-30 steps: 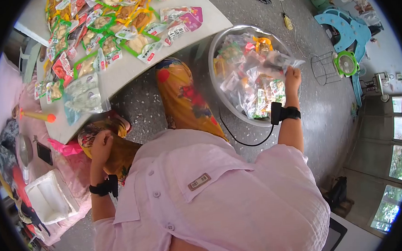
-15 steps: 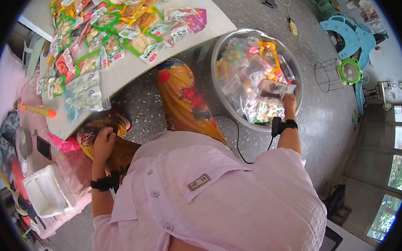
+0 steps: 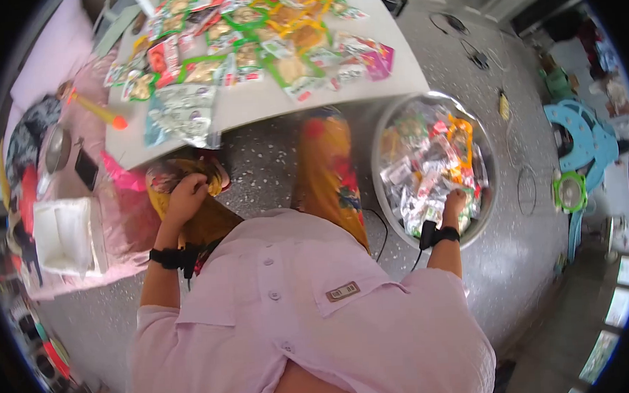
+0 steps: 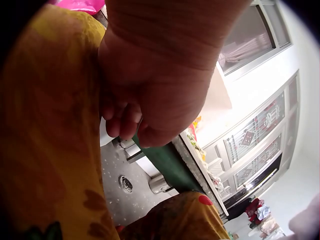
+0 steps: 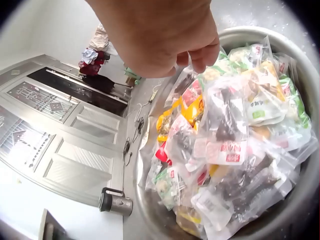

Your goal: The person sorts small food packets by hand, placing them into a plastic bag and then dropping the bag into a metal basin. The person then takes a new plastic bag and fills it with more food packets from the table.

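In the head view my right hand (image 3: 455, 202) is over the near right side of a metal basin (image 3: 495, 180) heaped with sealed food packets (image 3: 427, 169). The right wrist view shows its fingers loosely bent, fingertips right at a green-edged packet (image 5: 220, 69), with nothing seen gripped. Just beside them lies a clear packet with dark food (image 5: 225, 112). My left hand (image 3: 186, 196) rests on the thigh in patterned yellow trousers (image 3: 212, 219). In the left wrist view, its fingers (image 4: 122, 120) hang loosely curled, holding nothing.
A white table (image 3: 253, 111) ahead bears many colourful packets (image 3: 290, 73) and a silvery pouch (image 3: 181, 114) near its edge. Left, a pink-covered surface (image 3: 127, 220) holds a white foam box (image 3: 67, 234) and a phone (image 3: 85, 169). A green fan (image 3: 569, 192) stands at right.
The right hand has lowered the clear packet it held onto the heap and moved toward the basin's near side. The left hand stays on the thigh. The head view has turned.
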Motion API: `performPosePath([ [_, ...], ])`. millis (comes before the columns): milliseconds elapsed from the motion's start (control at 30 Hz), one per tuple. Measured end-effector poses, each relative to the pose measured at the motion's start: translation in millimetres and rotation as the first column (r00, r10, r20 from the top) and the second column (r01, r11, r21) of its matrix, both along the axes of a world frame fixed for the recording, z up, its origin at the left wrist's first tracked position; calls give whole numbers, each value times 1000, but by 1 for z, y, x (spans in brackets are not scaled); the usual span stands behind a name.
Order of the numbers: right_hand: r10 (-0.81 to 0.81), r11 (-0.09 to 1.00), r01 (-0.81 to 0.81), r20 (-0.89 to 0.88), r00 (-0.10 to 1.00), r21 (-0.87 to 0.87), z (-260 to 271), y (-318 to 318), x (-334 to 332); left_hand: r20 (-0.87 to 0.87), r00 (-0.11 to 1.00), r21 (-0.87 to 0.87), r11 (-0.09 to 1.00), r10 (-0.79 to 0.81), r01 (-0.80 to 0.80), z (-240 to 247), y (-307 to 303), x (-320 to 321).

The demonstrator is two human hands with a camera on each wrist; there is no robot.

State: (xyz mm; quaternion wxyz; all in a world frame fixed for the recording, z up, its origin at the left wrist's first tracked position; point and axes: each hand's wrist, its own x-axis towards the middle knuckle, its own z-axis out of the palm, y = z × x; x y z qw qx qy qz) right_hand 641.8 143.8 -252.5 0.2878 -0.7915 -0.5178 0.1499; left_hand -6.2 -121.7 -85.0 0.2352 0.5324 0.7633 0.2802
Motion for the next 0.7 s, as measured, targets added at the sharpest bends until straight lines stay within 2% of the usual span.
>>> performPosePath([
  [67,141,990,-132,-251,958,55,11,16,-40,8,1000,15,1000,21,-21,4,0,-1],
  [133,121,990,-68,-489,864,125,81,4,-136,39,998,60,997,46,-48,-1,-3,-5],
  [200,295,956,-256,-484,824,146,100,11,-182,73,992,144,984,99,-108,3,-9,-7],
  [267,461,886,-363,-463,757,289,89,18,-222,148,977,223,958,150,-181,11,-16,-11],
  [333,563,826,-494,-438,701,272,118,-1,-276,114,961,256,927,252,-273,20,-28,-23],
  [400,741,665,-652,-212,637,364,123,-16,-309,111,922,294,874,371,-387,33,-44,-37],
  [433,768,634,-692,-171,617,345,128,-24,-325,124,891,316,834,437,-453,44,-54,-46],
  [467,792,603,-729,-129,597,325,133,-31,-337,138,857,337,790,497,-513,51,-64,-56],
  [500,812,573,-761,-87,577,304,135,-36,-347,30,814,450,719,580,-529,49,-75,-70],
  [533,816,560,-773,-34,578,299,131,-39,-355,42,750,424,668,660,-611,61,-87,-79],
  [600,806,546,-786,76,587,289,123,-43,-362,-235,602,553,615,763,-562,65,-117,-120],
  [633,824,531,-785,22,566,320,119,-42,-362,-370,501,618,610,783,-496,67,-133,-141],
  [667,832,518,-792,23,554,322,119,-41,-364,-428,375,630,569,822,-528,70,-147,-158],
  [700,840,507,-799,25,542,323,119,-40,-364,-508,279,628,572,815,-527,71,-163,-175],
])
